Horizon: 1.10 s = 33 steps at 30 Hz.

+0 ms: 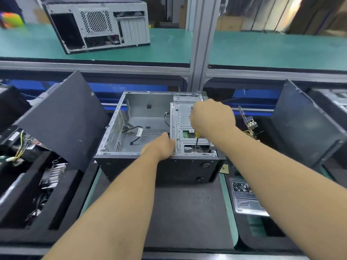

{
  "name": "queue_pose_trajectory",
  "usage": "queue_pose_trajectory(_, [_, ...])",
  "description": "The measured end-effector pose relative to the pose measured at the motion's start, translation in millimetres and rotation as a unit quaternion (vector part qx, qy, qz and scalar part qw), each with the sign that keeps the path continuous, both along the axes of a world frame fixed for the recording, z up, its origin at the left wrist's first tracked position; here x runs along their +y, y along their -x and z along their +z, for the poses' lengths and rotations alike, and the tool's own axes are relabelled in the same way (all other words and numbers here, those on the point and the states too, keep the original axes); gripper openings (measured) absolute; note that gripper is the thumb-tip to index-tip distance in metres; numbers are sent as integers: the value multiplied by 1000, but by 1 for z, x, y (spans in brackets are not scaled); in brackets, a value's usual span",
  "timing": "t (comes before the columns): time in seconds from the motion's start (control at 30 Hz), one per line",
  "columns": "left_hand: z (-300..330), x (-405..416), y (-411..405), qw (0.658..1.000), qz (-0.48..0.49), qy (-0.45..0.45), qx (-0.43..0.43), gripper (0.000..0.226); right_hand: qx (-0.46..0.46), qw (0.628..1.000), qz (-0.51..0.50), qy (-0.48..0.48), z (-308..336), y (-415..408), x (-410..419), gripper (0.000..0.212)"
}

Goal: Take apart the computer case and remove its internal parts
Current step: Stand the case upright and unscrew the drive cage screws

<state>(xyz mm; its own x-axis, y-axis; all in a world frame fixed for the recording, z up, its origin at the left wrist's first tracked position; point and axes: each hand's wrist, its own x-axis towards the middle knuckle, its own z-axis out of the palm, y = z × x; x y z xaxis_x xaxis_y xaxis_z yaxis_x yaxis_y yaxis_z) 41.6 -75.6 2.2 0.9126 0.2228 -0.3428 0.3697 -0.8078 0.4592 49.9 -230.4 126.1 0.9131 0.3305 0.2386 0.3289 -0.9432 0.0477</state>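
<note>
The open grey sheet-steel computer case with black outer panels (159,132) lay on its side on the dark foam mat (187,212) right in front of me, its main bay stripped to bare metal and a few loose black cables (136,131). My left hand (161,147) was curled over the near edge of the silver drive cage (185,124), steadying it. My right hand (211,119) gripped the yellow-handled screwdriver (196,140), its thin shaft pointing down into a cut-out at the cage's near end. I judged the case stiff and fairly light now, though its stamped edges looked sharp, so flat folded rims were the places to hold. The cage would likely lift out rigid in one piece; the green circuit board (185,134) showing through it seemed the fragile part, best kept away from fingers and the tip.
</note>
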Motion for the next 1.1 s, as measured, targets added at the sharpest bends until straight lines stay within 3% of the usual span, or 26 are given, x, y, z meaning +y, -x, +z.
queue_pose_trajectory(0.1, [1, -1, -5, 998, 34, 47, 9, 53, 37, 994, -76, -65, 1, -11, -16, 7])
queue_pose_trajectory(0.2, [-2, -5, -9, 999, 43, 9, 12, 61, -10, 995, -83, -54, -8, -8, -17, 14])
queue_pose_trajectory(0.37, [-3, -6, -8, 999, 35, -21, 9, 51, -76, 997, -22, 3, -14, 3, 12, 37])
queue_pose_trajectory(0.57, [-5, -4, -7, 1000, 7, -22, -3, 40, -60, 998, -12, -7, -11, 4, 5, 25])
queue_pose_trajectory(0.73, [-3, -4, -10, 1000, -5, -9, 11, 36, -79, 997, 15, 14, -12, 28, 6, 39])
queue_pose_trajectory(0.8, [-1, -5, -8, 1000, -6, -16, 1, 38, -92, 994, 51, 32, -18, 27, 13, 31])
queue_pose_trajectory(0.97, [-2, -8, -3, 999, 6, -44, -10, 39, -89, 994, 42, -53, -20, -1, 4, 20])
queue_pose_trajectory(1.03, [-1, -8, -3, 999, 10, -50, -13, 40, 5, 978, 24, -208, -19, -9, 3, 20])
queue_pose_trajectory(1.1, [-1, -9, -3, 998, 7, -63, -16, 39, 104, 888, 16, -448, -19, -6, 7, 13])
